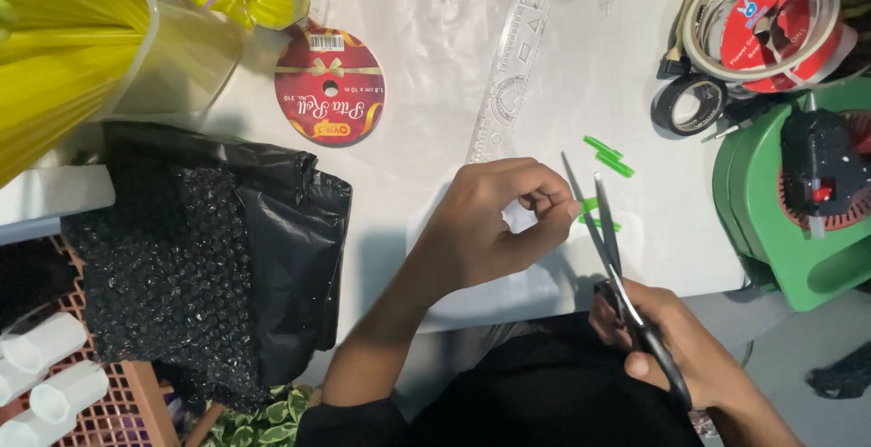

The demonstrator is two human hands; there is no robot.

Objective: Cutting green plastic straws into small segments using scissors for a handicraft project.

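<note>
Left hand [494, 220] pinches a thin green strip [592, 206] between fingertips, while the right hand [667, 343] grips black-handled scissors [606, 229] whose blades stand open around that strip. With the fingertips so close to the blades, a snip could nick them, or the tiny piece could twist out of the pinch. Just beyond the scissors lie cut green bits [610, 157], a clear ruler [513, 66] and, to their right, a green tape dispenser [789, 202] crowding the right hand.

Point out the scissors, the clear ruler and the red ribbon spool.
scissors [606, 229]: head view, on the blades.
clear ruler [510, 66]: head view, on its middle stretch.
red ribbon spool [329, 87]: head view, on its round label face.
</note>
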